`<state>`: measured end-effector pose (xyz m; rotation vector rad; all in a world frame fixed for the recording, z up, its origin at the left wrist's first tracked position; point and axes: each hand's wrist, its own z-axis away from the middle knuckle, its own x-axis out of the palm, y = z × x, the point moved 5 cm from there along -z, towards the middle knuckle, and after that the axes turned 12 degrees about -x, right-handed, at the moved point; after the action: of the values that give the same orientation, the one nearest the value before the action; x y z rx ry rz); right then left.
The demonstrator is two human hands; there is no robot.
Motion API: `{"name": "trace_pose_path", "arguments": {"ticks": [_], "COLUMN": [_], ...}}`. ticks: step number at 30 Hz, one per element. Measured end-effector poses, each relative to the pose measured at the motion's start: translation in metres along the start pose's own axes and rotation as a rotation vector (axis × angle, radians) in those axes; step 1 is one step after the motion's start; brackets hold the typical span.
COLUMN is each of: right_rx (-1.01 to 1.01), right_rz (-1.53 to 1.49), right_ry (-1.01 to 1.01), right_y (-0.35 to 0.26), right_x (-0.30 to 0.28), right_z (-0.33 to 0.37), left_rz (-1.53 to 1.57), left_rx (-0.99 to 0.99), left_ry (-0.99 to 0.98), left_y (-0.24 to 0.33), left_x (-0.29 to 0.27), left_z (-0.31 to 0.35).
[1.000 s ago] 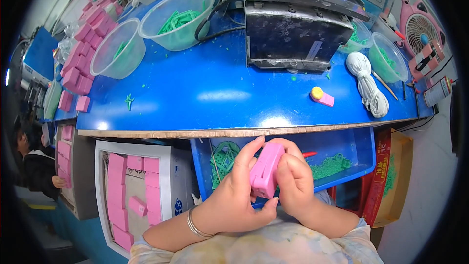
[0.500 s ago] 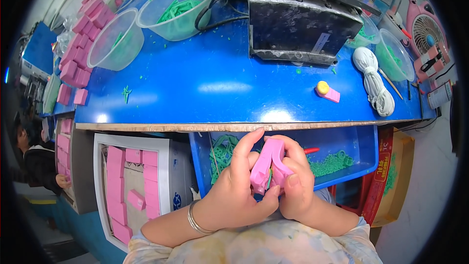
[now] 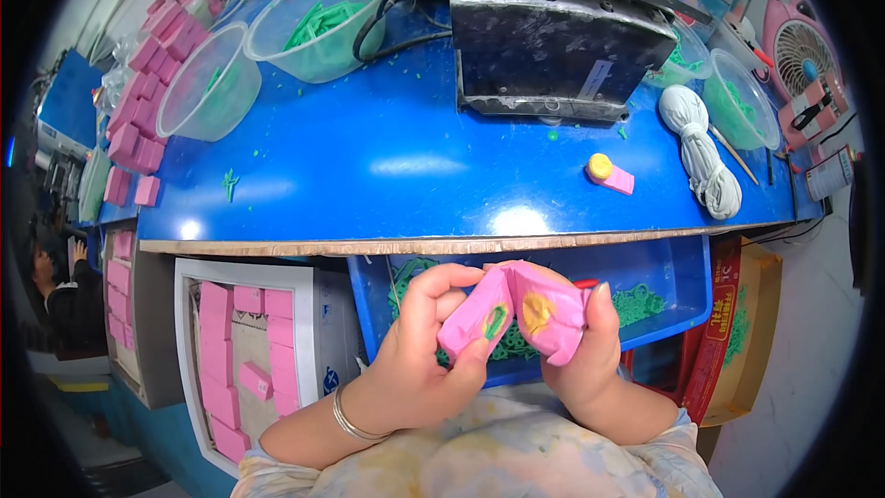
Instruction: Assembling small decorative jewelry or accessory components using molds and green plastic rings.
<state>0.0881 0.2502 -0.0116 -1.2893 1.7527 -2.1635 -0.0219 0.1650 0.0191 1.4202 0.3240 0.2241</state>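
Observation:
Over the blue tray, both hands hold a pink rubber mould (image 3: 563, 302), spread apart into two halves. My left hand (image 3: 419, 360) grips the left half, its thumb beside a small green wax piece (image 3: 496, 322) in the cavity. The right half, bent outward, shows a yellow patch (image 3: 537, 312) on its inner face. My right hand (image 3: 590, 364) holds that half from the outer side, its thumb at the edge; most of its other fingers are hidden behind the mould.
Below the bench edge, the blue tray (image 3: 687, 281) contains green wax pieces. At left stands a white-rimmed box (image 3: 318, 314) of pink blocks. On the blue bench (image 3: 369, 194) are a black machine (image 3: 553, 55), clear bowls (image 3: 207, 83), a yellow-capped pink piece (image 3: 611, 175) and a white cloth bundle (image 3: 701, 152).
The mould has been pulled wider open, exposing its inside with the green piece and yellow patch. My right hand has moved right and turned outward. The view has shifted slightly.

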Motion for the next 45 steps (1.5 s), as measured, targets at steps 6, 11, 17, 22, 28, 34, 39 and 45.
{"name": "trace_pose_path", "arguments": {"ticks": [6,11,17,22,28,34,39,45], "right_rx": [-0.130,-0.056,-0.450,-0.868,-0.924,-0.346,0.287,-0.431], "right_rz": [0.129,0.267,0.807,0.907,0.889,0.366,-0.233,0.437], "right_ry": [-0.296,-0.363,-0.516,-0.581,-0.571,-0.226,-0.096,-0.172], "right_y": [-0.010,0.005,-0.001,-0.044,-0.042,-0.016,0.016,-0.017], "right_x": [0.022,0.018,0.030,0.060,0.061,0.050,0.043,0.051], "right_z": [0.006,0.016,0.015,-0.001,-0.001,0.002,-0.001,-0.001], "left_rz": [-0.371,0.630,0.960,0.896,1.057,1.207,1.046,1.189], "left_rx": [0.361,0.096,0.103,-0.089,-0.072,-0.251,-0.315,-0.088], "left_ry": [0.014,-0.134,-0.332,-0.309,-0.318,-0.254,-0.107,-0.358], "left_y": [0.013,-0.010,0.005,0.000,-0.008,-0.019,-0.015,-0.017], "left_x": [-0.002,-0.015,-0.020,-0.015,-0.016,-0.015,-0.016,-0.014], "left_z": [0.000,-0.006,-0.010,-0.003,-0.003,-0.008,-0.010,-0.009]}}
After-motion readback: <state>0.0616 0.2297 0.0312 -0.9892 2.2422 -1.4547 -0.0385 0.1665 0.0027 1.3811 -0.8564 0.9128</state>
